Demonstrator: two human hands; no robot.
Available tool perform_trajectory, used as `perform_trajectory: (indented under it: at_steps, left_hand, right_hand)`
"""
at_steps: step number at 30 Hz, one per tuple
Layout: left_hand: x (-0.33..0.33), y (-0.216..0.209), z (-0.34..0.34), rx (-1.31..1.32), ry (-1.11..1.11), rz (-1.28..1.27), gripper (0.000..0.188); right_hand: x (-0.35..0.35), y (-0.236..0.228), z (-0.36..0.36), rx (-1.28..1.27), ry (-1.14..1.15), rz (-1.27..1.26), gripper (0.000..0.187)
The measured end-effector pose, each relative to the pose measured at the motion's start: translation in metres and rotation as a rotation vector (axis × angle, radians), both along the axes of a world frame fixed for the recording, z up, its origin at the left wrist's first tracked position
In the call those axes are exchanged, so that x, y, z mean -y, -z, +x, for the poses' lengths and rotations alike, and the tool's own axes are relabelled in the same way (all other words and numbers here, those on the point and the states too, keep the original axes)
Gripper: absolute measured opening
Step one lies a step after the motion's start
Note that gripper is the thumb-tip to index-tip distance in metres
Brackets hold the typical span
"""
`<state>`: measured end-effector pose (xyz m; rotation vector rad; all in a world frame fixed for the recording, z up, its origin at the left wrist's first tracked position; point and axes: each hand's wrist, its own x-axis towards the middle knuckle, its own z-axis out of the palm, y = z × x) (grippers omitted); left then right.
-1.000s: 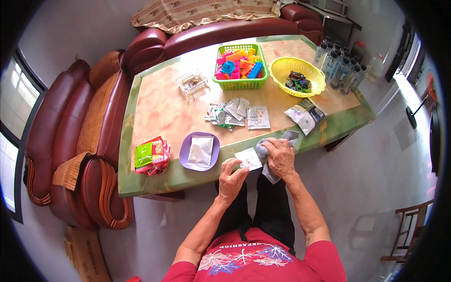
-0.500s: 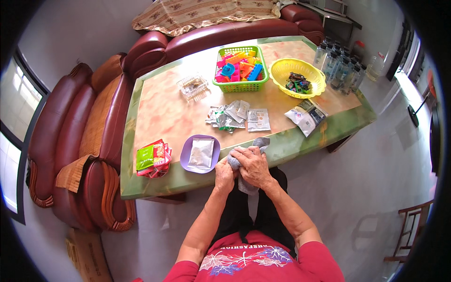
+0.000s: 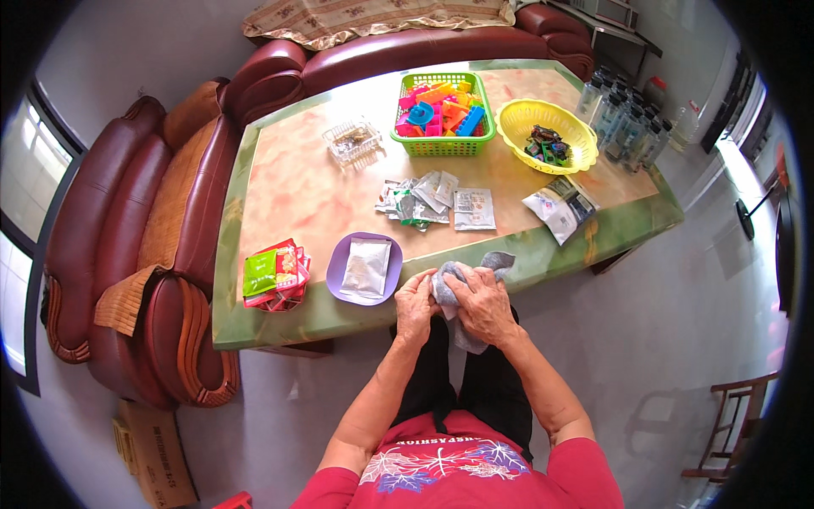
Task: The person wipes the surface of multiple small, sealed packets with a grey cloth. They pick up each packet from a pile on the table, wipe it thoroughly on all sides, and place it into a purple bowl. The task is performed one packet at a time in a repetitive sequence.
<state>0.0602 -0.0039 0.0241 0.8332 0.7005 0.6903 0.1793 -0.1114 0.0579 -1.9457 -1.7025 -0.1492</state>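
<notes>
My right hand [image 3: 483, 307] is closed around a grey cloth [image 3: 498, 261] over the table's near edge. One end of the cloth sticks out past the fingers, and another part hangs below the hand. Close against the cloth's left side is my left hand [image 3: 415, 307], fingers bent and pressed together. What those fingers hold, if anything, is hidden. Left of the hands, a purple dish [image 3: 337, 273] carries a flat white packet [image 3: 367, 266]. Farther left lies a stack of red packets [image 3: 291, 293] with a green packet [image 3: 260, 272] on top.
Silver packets [image 3: 415, 202] lie mid-table beside a flat white sachet [image 3: 474, 209]. A white-and-dark bag [image 3: 560, 209] rests at right. Behind are a clear plastic basket [image 3: 353, 142], a green basket [image 3: 445, 147] of coloured blocks, a yellow bowl [image 3: 517, 127] and several bottles [image 3: 623, 127].
Both hands have shifted slightly right with the grey cloth. The left hand has turned, and its fingers now show pinched together at the cloth's edge. The view has moved a little.
</notes>
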Motion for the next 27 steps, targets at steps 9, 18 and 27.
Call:
perform_trajectory:
  at_steps: [9, 18, 27]
  left_hand:
    - [-0.001, -0.001, 0.006, 0.032, -0.011, 0.007, 0.024]
    - [0.000, -0.006, 0.010, 0.439, 0.246, -0.473, 0.029]
    - [0.012, -0.013, 0.020, 0.380, 0.119, -0.331, 0.041]
  right_hand:
    - [0.035, 0.009, 0.023, -0.012, 0.110, 0.042, 0.046]
    - [-0.011, -0.006, -0.006, -0.251, -0.030, 0.245, 0.048]
    - [-0.024, -0.012, -0.008, -0.133, 0.082, 0.202, 0.044]
